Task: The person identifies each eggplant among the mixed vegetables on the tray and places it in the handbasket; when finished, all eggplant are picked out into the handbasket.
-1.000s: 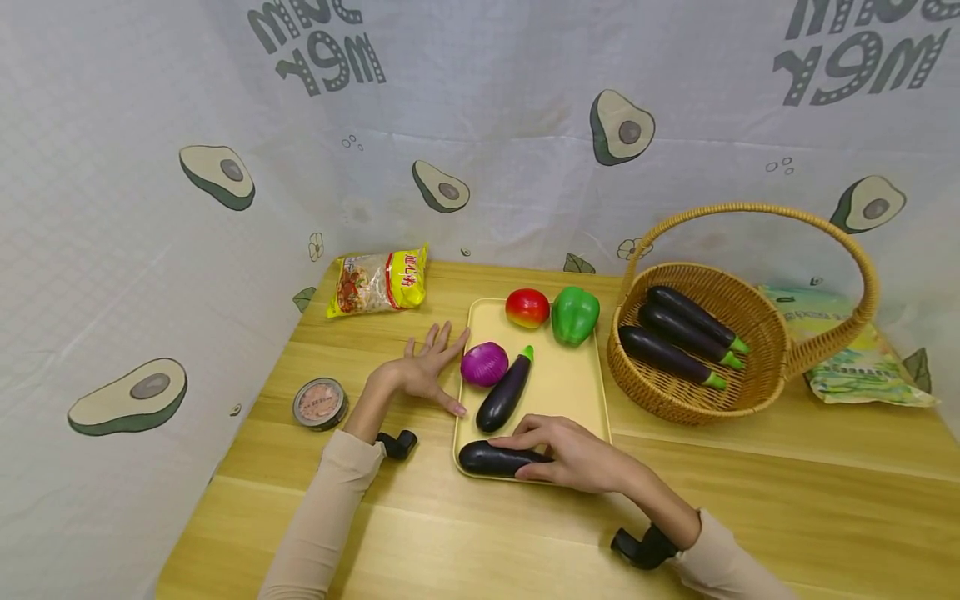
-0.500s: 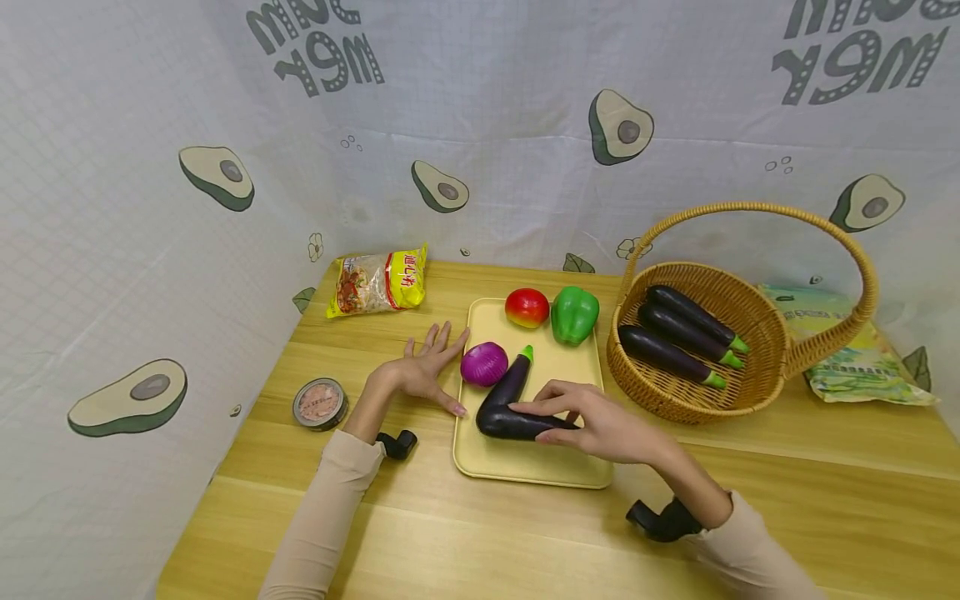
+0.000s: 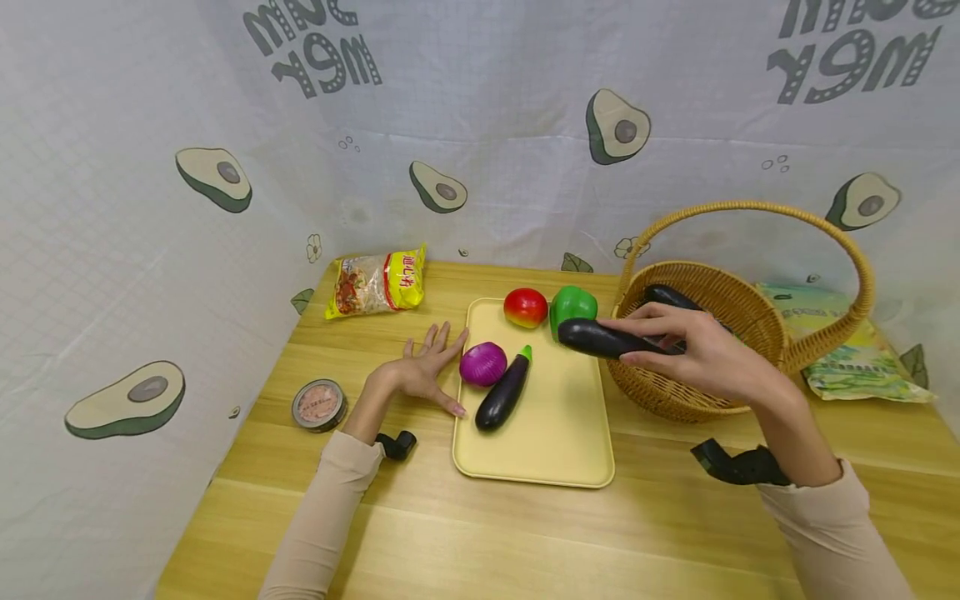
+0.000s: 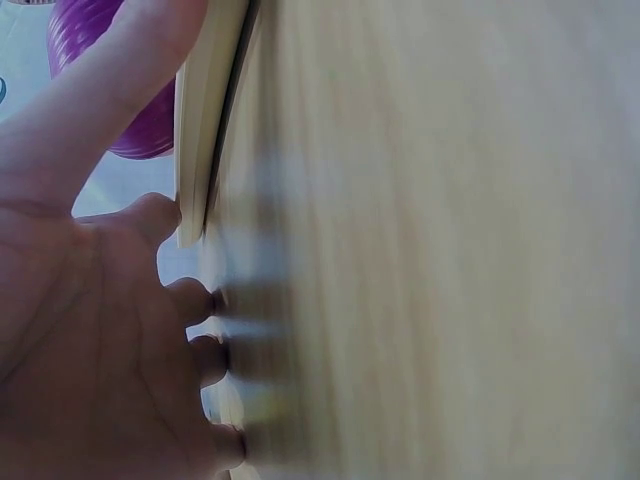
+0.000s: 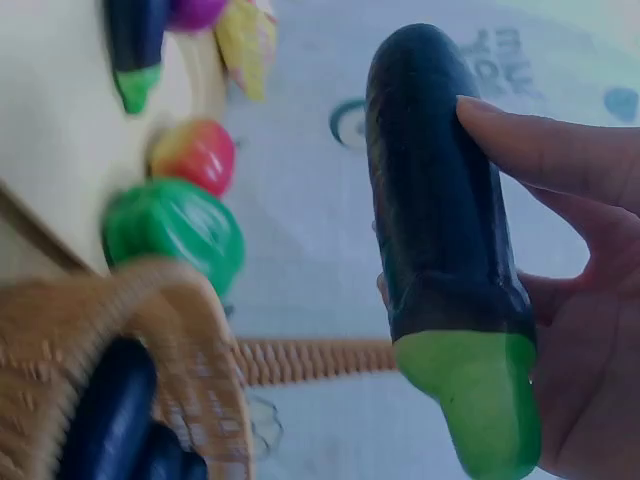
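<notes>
Between thumb and fingers, my right hand (image 3: 701, 350) grips a dark eggplant (image 3: 600, 337), raised above the gap between the tray and the near left rim of the wicker basket (image 3: 645, 392). Its green stem (image 5: 480, 390) shows in the right wrist view. More eggplants (image 5: 110, 420) lie in the basket, mostly hidden by the hand in the head view. My left hand (image 3: 416, 375) is spread at the left edge of the yellow tray (image 3: 555, 442), thumb and a finger touching the rim. On the tray are another eggplant (image 3: 504, 396), a purple onion (image 3: 483, 364), a red fruit (image 3: 525, 308) and a green bell pepper (image 3: 573, 307).
A tall handle (image 3: 750, 206) arches over the basket. Behind its right side lies a green bag (image 3: 855, 358). A yellow food packet (image 3: 377, 282) sits at the back left, and a round tin (image 3: 319, 404) is left of my left forearm. A printed cloth hangs behind the table.
My right hand has lifted the eggplant from the tray's near end and carried it rightward and back to the basket's rim. My left hand has stayed in place.
</notes>
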A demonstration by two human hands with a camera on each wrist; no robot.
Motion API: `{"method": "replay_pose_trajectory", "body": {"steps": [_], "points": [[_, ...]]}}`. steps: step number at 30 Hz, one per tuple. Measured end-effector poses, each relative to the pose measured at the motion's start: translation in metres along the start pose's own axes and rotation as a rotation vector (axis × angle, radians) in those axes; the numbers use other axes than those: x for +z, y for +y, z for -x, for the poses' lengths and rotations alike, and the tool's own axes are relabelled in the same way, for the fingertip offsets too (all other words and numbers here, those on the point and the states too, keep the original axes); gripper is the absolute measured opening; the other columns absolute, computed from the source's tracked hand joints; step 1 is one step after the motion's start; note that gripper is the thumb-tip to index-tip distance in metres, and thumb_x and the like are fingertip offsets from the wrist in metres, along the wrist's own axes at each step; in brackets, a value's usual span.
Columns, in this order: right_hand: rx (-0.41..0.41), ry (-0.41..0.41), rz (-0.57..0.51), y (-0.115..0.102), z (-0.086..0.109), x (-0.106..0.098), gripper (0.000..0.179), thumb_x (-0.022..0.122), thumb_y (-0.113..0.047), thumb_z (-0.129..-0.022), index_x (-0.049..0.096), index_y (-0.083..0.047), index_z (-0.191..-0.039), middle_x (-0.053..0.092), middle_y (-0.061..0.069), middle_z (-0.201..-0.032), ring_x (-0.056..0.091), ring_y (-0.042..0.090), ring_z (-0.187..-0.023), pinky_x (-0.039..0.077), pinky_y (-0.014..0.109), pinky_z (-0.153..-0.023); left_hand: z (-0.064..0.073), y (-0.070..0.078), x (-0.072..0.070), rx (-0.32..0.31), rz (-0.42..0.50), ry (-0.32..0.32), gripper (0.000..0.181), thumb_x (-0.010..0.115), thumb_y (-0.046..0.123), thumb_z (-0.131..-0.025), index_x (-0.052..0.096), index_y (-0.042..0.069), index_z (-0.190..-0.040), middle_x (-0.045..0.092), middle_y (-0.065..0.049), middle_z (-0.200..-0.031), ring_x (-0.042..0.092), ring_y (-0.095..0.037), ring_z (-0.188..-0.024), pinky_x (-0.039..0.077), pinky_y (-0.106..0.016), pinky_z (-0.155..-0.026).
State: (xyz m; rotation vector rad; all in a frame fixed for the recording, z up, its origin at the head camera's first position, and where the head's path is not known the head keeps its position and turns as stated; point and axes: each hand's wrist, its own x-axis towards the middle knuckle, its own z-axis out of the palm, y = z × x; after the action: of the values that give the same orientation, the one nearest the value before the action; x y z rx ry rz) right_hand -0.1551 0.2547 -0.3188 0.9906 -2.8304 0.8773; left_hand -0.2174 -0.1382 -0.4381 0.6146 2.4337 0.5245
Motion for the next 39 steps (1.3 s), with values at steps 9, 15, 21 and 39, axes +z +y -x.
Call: {"method": "replay_pose_trajectory", "body": {"steps": [9,15,21,39], "points": [[0.265,-0.007,0.034,0.039,0.010,-0.050,0.049,0.073,-0.017,-0.097,0.063,-0.024,-0.145,0.065,0.017,-0.139,0.061,0.019,-0.092,0.037,0.026,-0.059,0.001,0.000,-0.001,0.004,-0.004,-0.005,0.133,0.086,0.050,-0.081,-0.012,0.021,-0.167,-0.026,-0.019,-0.170,-0.027,-0.036,-0.158,-0.015,-0.068,-0.124],[0.395,-0.095,0.015,0.066,0.008,-0.058,0.052,0.068,-0.025,-0.102,0.055,-0.014,-0.151,0.053,-0.001,-0.071,0.022,0.007,-0.049,0.029,0.032,-0.047,0.001,-0.001,0.000,0.004,-0.002,-0.005,0.133,0.086,0.050,-0.081,-0.011,0.021,-0.167,-0.026,-0.019,-0.170,-0.027,-0.036,-0.158,-0.015,-0.068,-0.124],[0.512,-0.182,-0.056,0.087,-0.002,-0.056,0.056,0.066,-0.026,-0.102,0.051,-0.007,-0.153,0.056,0.003,-0.075,0.019,0.008,-0.052,0.029,0.032,-0.050,0.001,0.000,0.000,0.005,-0.002,-0.003,0.133,0.086,0.050,-0.081,-0.012,0.021,-0.166,-0.026,-0.019,-0.170,-0.027,-0.036,-0.158,-0.014,-0.069,-0.124],[0.512,-0.234,-0.048,0.113,-0.023,-0.039,0.050,0.073,-0.015,-0.096,0.059,0.003,-0.141,0.057,0.041,-0.137,0.062,0.050,-0.110,0.043,0.029,-0.061,0.000,0.000,0.000,-0.002,-0.010,-0.010,0.133,0.086,0.049,-0.081,-0.012,0.022,-0.166,-0.026,-0.019,-0.170,-0.028,-0.035,-0.158,-0.015,-0.068,-0.124]]}}
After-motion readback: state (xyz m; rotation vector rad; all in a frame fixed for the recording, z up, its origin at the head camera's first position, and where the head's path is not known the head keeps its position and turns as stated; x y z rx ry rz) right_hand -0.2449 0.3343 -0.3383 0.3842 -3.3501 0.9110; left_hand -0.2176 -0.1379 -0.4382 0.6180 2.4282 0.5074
